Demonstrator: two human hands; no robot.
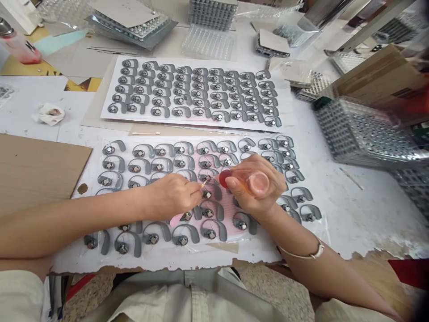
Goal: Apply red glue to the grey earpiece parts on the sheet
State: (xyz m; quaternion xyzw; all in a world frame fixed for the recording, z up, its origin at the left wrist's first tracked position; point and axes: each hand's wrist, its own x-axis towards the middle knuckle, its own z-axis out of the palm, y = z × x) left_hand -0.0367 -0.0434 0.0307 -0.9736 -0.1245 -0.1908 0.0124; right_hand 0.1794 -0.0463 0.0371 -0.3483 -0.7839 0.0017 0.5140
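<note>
My right hand (258,188) is wrapped around a small translucent squeeze bottle (259,183) with a red nozzle end, tipped so its base faces me. The nozzle points left, close to the fingertips of my left hand (174,194). My left hand is closed in a pinch on a slim pink-ended tool (176,220); a thin yellowish tip shows past its fingers. Below both hands lies a white sheet with rows of grey ear-hook earphone parts (212,229), each with a round silver piece and fine wires. The earphone part (208,195) nearest the tips is partly covered.
A second sheet (107,114) of similar grey parts lies behind. A cotton swab (146,133) rests between the sheets. Stacked clear trays (365,134) stand at right beside a cardboard box (375,80). At left are cardboard (36,165), a crumpled tissue (50,114) and a pinkish bottle (20,47).
</note>
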